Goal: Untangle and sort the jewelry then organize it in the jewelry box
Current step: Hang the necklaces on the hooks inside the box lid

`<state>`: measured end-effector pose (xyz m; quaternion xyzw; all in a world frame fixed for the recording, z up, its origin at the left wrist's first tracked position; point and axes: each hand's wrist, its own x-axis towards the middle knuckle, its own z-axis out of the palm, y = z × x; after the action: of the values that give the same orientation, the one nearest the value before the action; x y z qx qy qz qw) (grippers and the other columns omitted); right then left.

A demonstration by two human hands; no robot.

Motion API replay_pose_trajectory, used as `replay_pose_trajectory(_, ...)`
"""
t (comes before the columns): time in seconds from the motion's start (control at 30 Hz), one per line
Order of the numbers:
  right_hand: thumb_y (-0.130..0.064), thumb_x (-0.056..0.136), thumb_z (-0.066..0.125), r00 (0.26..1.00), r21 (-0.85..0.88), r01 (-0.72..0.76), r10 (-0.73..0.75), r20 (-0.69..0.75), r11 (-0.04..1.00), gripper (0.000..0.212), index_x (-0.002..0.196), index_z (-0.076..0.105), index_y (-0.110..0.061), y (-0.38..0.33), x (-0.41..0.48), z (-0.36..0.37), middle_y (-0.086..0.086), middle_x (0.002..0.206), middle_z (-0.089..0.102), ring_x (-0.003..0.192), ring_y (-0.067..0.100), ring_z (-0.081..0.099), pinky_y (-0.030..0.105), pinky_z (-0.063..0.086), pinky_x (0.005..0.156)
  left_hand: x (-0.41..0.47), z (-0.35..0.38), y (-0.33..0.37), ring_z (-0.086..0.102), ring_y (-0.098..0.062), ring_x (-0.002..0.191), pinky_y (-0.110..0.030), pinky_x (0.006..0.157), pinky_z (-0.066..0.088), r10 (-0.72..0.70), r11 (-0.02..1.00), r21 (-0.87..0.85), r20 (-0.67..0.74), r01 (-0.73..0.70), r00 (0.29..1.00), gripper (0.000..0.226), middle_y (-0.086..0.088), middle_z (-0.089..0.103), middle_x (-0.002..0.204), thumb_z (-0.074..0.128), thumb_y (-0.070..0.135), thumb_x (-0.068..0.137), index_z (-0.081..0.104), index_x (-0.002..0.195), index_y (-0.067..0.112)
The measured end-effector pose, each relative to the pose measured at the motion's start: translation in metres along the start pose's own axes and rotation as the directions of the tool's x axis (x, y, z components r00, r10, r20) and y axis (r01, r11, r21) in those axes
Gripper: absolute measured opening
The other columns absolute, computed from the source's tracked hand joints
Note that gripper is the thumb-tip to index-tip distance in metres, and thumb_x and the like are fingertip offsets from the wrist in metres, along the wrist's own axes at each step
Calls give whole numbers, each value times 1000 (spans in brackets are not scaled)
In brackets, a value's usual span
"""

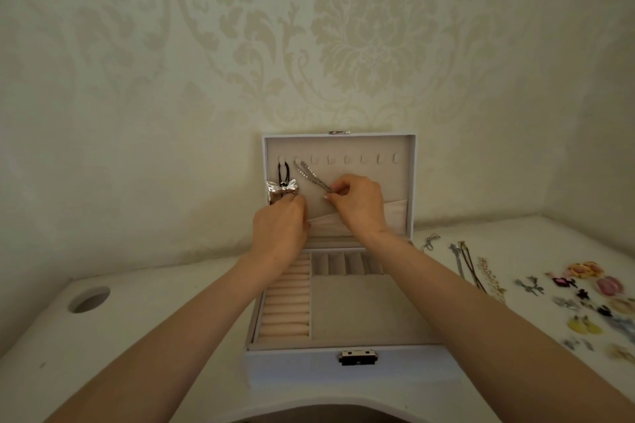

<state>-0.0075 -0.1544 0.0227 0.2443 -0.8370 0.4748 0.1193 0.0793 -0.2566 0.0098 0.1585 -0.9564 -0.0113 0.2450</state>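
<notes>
the white jewelry box stands open on the white tabletop against a patterned wall, its lid upright. both hands are raised to the lid's lining. the right hand pinches the lower end of a stone-set chain between thumb and fingertips; the chain's upper end hangs on the second hook from the left. the left hand is seen from the back, fingers curled toward the lining just below a silver bow pendant hanging on a black cord from the first hook; its fingertips are hidden behind the hand, so i cannot tell whether it holds anything or only touches the lining. the forearms cover part of the lid's fabric pocket and the back edge of the tray. in the tray, peach ring rolls fill the left side; a row of narrow slots behind the large compartment is partly masked by the wrists. a metal latch sits on the front wall. to the right lie several chains and a spread of small coloured pieces, blurred and cut off by the frame edge; single items cannot be identified. a round hole is cut in the tabletop at left.
</notes>
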Motion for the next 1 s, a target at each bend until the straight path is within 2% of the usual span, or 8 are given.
replay_pose_trajectory(0.17,-14,76,76,1000,-18,21,-21,22,1000,17,90,67,-18,1,-2,-4,-4,83,65,89,17,62,33,50,79,-2,-6,-3,56,-23,106,-34,73,41,26,999,-37,-51,-28,998,15,1,59,112,58,27,89,59,100,17)
replay_pose_trajectory(0.33,-25,84,68,992,-115,99,-89,87,988,10,93,72,-23,0,-7,-5,-4,98,72,97,17,63,32,49,82,-4,-5,-1,57,-23,104,-32,71,41,27,999,-24,-97,-30,995,15,1,56,113,57,29,90,58,100,18)
replay_pose_trajectory(0.53,-14,89,59,978,-70,179,-169,121,981,18,98,74,-20,4,-13,-8,-3,102,71,94,12,61,31,49,86,-7,-4,3,61,-24,86,-30,60,38,-1,990,-136,-254,-35,967,9,-1,59,101,57,23,90,60,92,15)
replay_pose_trajectory(0.67,-6,86,58,978,-23,195,-193,78,981,22,94,74,-19,14,-17,-17,-3,95,71,82,8,57,31,50,83,-8,-2,10,60,-23,93,-32,66,41,3,990,-140,-217,-35,976,11,0,60,103,56,26,90,58,95,16)
replay_pose_trajectory(0.8,-5,82,60,983,22,148,-149,104,989,22,87,74,-21,29,-23,-34,-8,77,66,69,5,56,28,51,76,-10,0,22,60,-23,94,-34,70,41,36,982,-178,-169,-67,985,12,0,62,101,56,27,90,58,96,17)
replay_pose_trajectory(0.87,-4,82,60,988,1,116,-115,101,993,23,85,74,-22,41,-25,-48,-8,74,65,65,0,55,25,49,74,-10,3,32,59,-23,94,-34,71,41,85,974,-200,-138,-111,987,11,0,62,98,57,27,89,59,94,17)
replay_pose_trajectory(1.0,-4,81,62,993,-123,15,0,116,992,23,83,72,-24,73,-27,-80,-1,81,68,70,10,59,25,49,74,-11,8,61,58,-19,91,-33,73,43,243,925,-294,-30,-241,970,7,1,62,97,58,23,87,61,93,20)
